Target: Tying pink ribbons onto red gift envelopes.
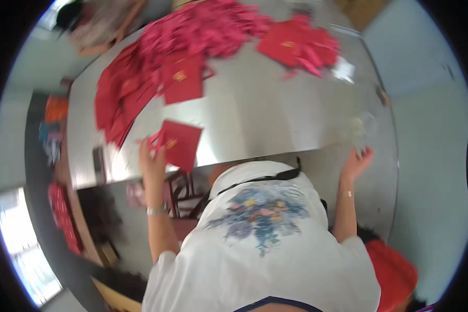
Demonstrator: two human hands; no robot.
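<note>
My left hand [152,157] is closed on the pink ribbon handle of a small red gift bag [181,145] with a gold mark. The bag hangs tilted over the table's near edge. Beyond it, another red bag [184,78] with a gold mark lies by a row of stacked flat red bags [117,96]. At the right, my right hand [357,162] is raised beside the table's near right corner, fingers slightly curled and apart, with no object visible in it. Just past its fingertips is a blurred, pale see-through item [361,125] that I cannot make out.
A metal-topped table [244,114] spans the front. Red-pink ribbons [208,31] heap at its far side, with more red bags [296,44] and a white scrap [343,70] to the right. Another person [101,26] is at the far left. A red stool [184,195] stands below.
</note>
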